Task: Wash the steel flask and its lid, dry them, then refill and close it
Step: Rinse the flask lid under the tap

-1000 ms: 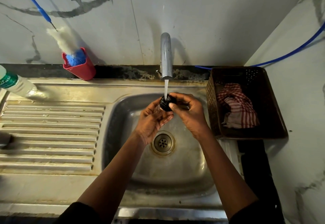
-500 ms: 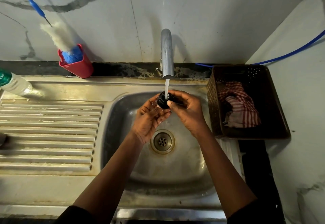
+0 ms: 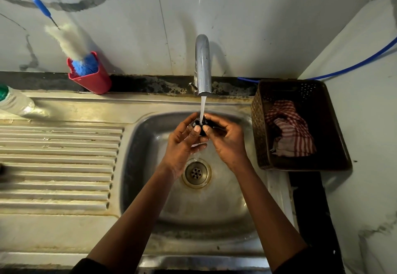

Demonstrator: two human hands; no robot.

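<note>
A small black lid [image 3: 199,126] sits between both hands under the stream from the steel tap [image 3: 202,65], above the sink basin [image 3: 150,144]. My left hand [image 3: 182,142] holds the lid from the left, thumb on its front. My right hand [image 3: 225,138] grips it from the right, fingers curled over its top and thumb on the front. Most of the lid is hidden by fingers and water. At the far left edge a dark blurred shape [image 3: 2,169] lies on the drainboard; I cannot tell whether it is the flask.
A brown plastic basket [image 3: 335,144] with a red-checked cloth [image 3: 290,129] stands right of the basin. A red holder [image 3: 94,80] with a bottle brush is at the back left, and a soap bottle [image 3: 15,101] lies on the ribbed drainboard [image 3: 58,166]. The drain [image 3: 196,173] is open.
Both hands keep turning and rubbing the lid under the running water. The thumbs have come together on its front. The camera view drifted slightly.
</note>
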